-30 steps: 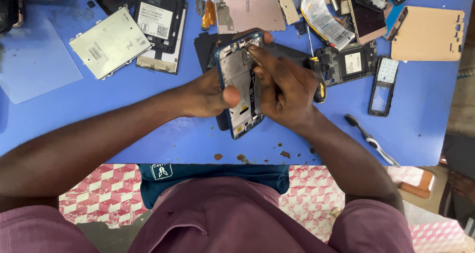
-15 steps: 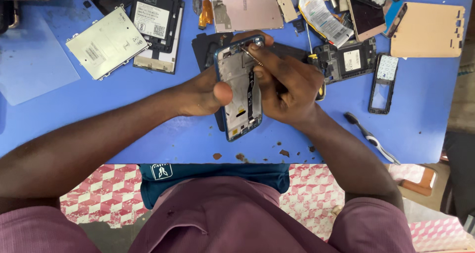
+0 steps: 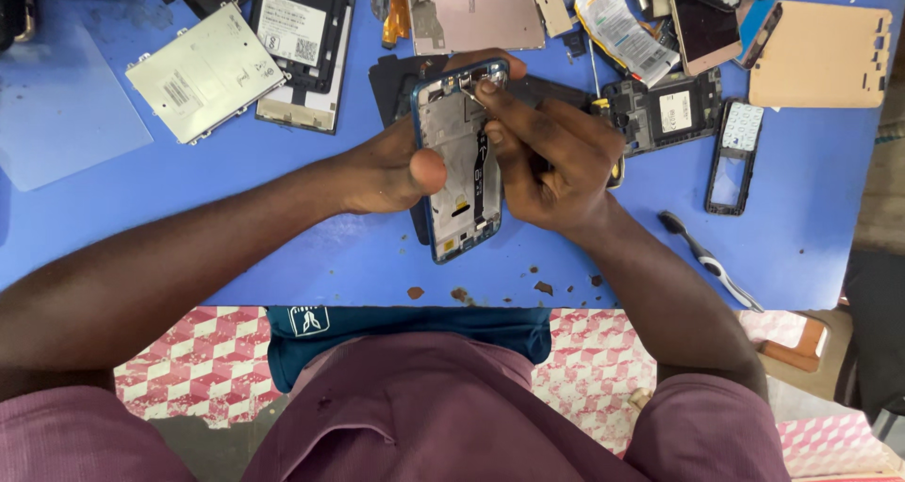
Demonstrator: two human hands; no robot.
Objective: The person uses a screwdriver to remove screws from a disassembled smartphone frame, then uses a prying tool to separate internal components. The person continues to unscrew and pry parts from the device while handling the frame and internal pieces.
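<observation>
Right hand (image 3: 551,166) shifted up, gripping phone frame (image 3: 459,162)

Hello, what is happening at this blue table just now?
A person sits at a blue table and works on an opened phone frame with a blue rim. The left hand holds the frame from its side, thumb on the edge. The right hand presses its fingertips into the upper end of the frame; whether it has a small tool in its grip is hard to tell. Other phone parts lie around, including a metal plate, a tan panel and a toothbrush.
</observation>
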